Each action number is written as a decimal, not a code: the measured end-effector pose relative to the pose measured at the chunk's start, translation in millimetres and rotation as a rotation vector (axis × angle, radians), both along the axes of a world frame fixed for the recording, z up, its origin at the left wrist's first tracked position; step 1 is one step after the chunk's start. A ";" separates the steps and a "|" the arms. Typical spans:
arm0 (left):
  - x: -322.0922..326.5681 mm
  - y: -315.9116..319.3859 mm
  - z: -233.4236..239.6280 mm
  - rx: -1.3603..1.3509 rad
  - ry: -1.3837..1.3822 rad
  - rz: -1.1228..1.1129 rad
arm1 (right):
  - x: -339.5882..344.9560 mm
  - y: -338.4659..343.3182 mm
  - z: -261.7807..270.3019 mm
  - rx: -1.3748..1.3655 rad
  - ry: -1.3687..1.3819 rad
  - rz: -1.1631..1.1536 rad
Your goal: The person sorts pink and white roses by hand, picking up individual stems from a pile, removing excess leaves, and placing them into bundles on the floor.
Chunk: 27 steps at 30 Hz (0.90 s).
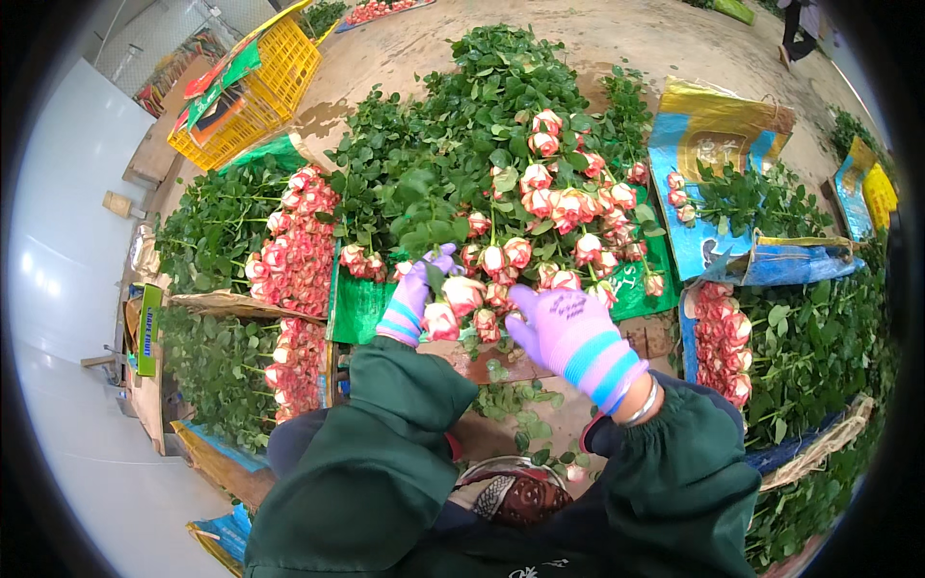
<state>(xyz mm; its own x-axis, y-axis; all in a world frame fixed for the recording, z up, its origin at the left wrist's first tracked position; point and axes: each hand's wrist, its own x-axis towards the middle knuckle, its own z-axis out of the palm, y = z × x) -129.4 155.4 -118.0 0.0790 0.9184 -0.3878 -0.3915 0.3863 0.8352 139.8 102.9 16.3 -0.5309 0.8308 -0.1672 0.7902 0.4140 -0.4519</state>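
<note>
My left hand, in a purple knit glove with a striped cuff, is closed around the stems of a few pink-and-white roses. Their blooms hang beside its wrist, and the leafy stems extend away from me. My right hand, gloved alike, is held with thumb and forefinger apart, close to a rose bloom. Beyond both hands lies a large heap of cut roses with dense green foliage. Green plastic sheeting lies under the heap.
Bundled roses lie at left and right. Three roses rest on a blue-and-yellow sack. A yellow plastic crate stands at the far left. Loose leaves litter the floor near my feet. A person is at far right.
</note>
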 end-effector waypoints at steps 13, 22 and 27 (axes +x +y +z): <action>127.0 -88.1 106.1 0.034 -0.139 -0.177 | -10.3 31.7 -25.0 -0.344 0.599 -0.480; 109.0 -74.1 95.2 0.110 0.246 -0.263 | 19.8 31.5 -27.2 -0.334 0.624 -0.406; 90.3 -88.2 133.6 0.178 0.215 -0.085 | 37.1 48.0 -15.1 -0.186 0.703 -0.622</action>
